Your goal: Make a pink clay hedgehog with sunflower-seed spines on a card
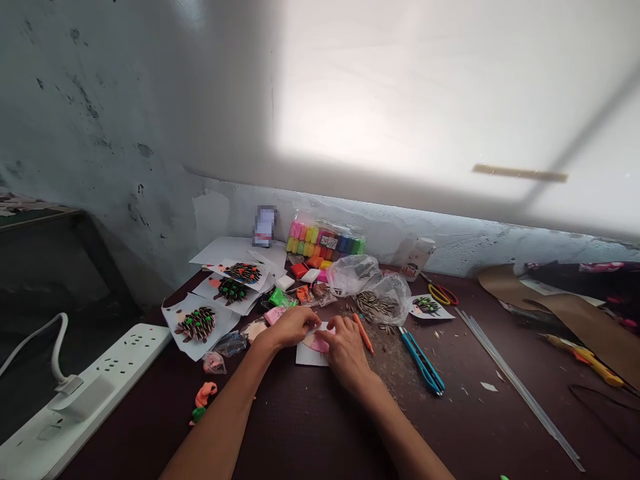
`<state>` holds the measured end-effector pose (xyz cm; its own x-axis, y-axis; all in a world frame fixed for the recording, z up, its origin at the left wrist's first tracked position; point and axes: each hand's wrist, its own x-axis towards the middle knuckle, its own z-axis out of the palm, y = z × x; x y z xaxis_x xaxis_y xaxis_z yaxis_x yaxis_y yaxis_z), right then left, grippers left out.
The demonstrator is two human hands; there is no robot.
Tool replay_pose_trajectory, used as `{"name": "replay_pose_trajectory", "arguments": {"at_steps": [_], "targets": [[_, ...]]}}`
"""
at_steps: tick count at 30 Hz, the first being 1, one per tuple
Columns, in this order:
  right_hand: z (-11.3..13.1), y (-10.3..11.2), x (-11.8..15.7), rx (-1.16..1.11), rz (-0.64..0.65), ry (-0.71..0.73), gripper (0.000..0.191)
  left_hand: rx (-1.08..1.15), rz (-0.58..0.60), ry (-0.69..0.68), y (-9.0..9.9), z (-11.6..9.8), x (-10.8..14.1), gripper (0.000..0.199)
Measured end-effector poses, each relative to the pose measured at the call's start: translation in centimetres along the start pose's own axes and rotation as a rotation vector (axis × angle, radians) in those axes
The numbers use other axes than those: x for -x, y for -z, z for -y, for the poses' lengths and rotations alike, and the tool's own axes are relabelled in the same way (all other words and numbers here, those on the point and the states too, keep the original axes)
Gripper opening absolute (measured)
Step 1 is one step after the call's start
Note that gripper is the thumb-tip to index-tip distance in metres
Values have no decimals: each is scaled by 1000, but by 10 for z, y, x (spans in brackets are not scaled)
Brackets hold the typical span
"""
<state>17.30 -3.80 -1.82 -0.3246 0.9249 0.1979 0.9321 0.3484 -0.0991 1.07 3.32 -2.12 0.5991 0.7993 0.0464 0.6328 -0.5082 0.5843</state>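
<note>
Your forearms (215, 427) reach across the dark table (310, 427), your left hand (287, 327) and right hand (346, 357) close together pressing pink clay (318, 343) on a white card (306, 355), an orange stick (363, 333) just beside.

You've got the paper card (311, 355) right under your left hand (290, 327) and right hand (347, 353), out on the table (300, 433). Behind it, a plastic bag of sunflower seeds (383, 300), and farther back the box of modelling clay (325, 243), up against the wall (350, 230)! Off to your left, clay-topped paper sheets (197, 327), then a power strip (85, 393) beyond the table edge. To your right, a cutter (423, 363), with scissors (443, 295) behind it.
</note>
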Motion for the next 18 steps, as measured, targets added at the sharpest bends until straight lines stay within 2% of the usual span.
{"name": "replay_pose_trajectory", "arguments": {"at_steps": [7, 13, 18], "targets": [[-3, 4, 2, -48, -38, -7, 37, -3, -6, -11, -1, 2, -1, 33], [0, 3, 2, -54, 2, 20, 31, -6, 1, -41, 0, 1, 0, 38], [-3, 1, 2, -66, -30, 12, 34, -34, 12, -48, 2, -1, 1, 46]]}}
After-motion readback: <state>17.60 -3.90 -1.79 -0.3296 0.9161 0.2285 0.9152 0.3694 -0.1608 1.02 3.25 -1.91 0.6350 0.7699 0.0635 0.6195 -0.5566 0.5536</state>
